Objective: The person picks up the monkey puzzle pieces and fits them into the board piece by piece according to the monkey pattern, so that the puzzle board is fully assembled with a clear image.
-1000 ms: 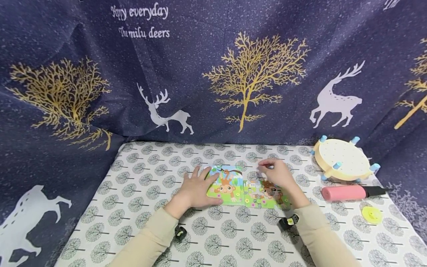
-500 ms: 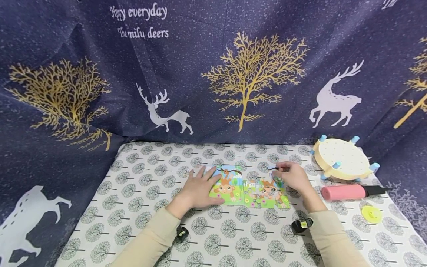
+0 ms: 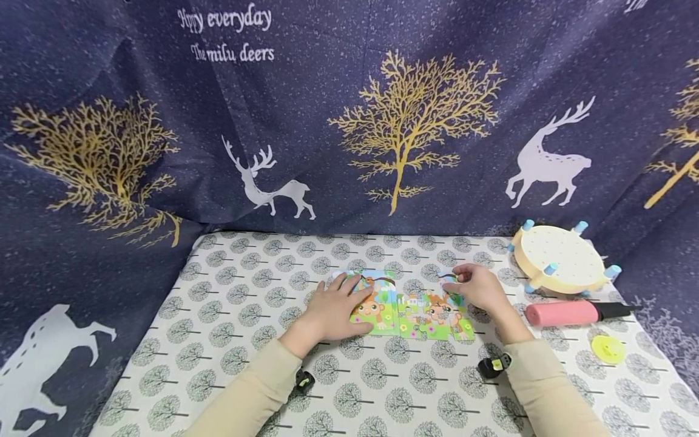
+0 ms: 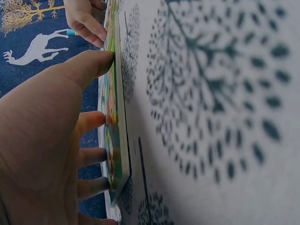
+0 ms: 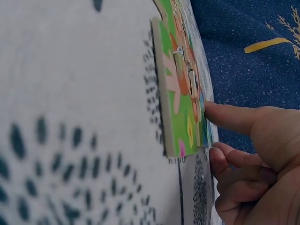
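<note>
My left hand (image 3: 334,312) rests with fingers spread on a square picture board (image 3: 382,318) showing a monkey under a branch. In the left wrist view, its fingertips touch the board's face and the thumb lies at the near edge. Right beside it lies a partly assembled jigsaw puzzle (image 3: 433,328) of a like monkey, with gaps in the face and along the top. My right hand (image 3: 482,288) pinches a blue puzzle piece (image 3: 449,280) with a dark branch at the puzzle's upper right corner. In the right wrist view, the thumb touches its face and the other fingers curl at its outer edge.
On the right stand a round cream pegboard-like toy (image 3: 559,260) with blue legs, a pink pump (image 3: 565,314) with a black nozzle, and a yellow disc (image 3: 608,349). A tree-print cloth (image 3: 229,358) covers the table; a dark deer-print curtain (image 3: 349,121) hangs behind.
My right hand has moved right from above the puzzle to its upper right corner, bringing the branch piece down there. The left hand has slid slightly right over the picture board.
</note>
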Demonstrator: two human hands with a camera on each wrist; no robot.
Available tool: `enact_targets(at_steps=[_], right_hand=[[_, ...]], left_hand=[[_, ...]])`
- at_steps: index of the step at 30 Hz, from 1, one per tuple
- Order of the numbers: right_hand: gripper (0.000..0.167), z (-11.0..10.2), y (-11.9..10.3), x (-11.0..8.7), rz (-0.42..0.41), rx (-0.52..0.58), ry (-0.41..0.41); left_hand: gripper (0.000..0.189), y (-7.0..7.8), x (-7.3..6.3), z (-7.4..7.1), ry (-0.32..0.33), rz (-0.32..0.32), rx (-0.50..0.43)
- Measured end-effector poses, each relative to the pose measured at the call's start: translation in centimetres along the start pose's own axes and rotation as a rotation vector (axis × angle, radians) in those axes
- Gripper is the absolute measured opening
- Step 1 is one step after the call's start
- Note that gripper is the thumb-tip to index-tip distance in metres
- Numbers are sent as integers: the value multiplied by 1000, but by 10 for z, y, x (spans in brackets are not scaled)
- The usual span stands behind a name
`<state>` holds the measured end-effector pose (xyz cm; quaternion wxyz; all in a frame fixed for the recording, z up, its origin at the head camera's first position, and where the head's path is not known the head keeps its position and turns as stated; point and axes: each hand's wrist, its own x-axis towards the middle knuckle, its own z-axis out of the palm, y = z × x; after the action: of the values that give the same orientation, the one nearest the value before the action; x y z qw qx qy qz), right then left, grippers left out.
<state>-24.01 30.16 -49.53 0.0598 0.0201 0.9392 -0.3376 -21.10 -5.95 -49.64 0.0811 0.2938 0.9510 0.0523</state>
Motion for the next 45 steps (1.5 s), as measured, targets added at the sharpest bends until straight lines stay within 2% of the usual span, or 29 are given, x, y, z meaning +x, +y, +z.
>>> enact_targets(at_steps=[11, 19, 28, 35, 45], right_hand=[[54, -1, 3, 3, -11, -9, 4], [38, -4, 5, -1, -79, -23, 53], [31, -8, 8, -4, -155, -22, 89], [27, -12, 8, -4, -170, -5, 116], [28, -9, 3, -3, -152, 41, 139]], left_hand=[[88, 4, 0, -2, -13, -21, 5], [95, 3, 0, 1, -10, -18, 9], [98, 3, 1, -1, -29, -30, -1], [97, 5, -2, -6, -30, -27, -34], [97, 4, -2, -5, -34, -27, -32]])
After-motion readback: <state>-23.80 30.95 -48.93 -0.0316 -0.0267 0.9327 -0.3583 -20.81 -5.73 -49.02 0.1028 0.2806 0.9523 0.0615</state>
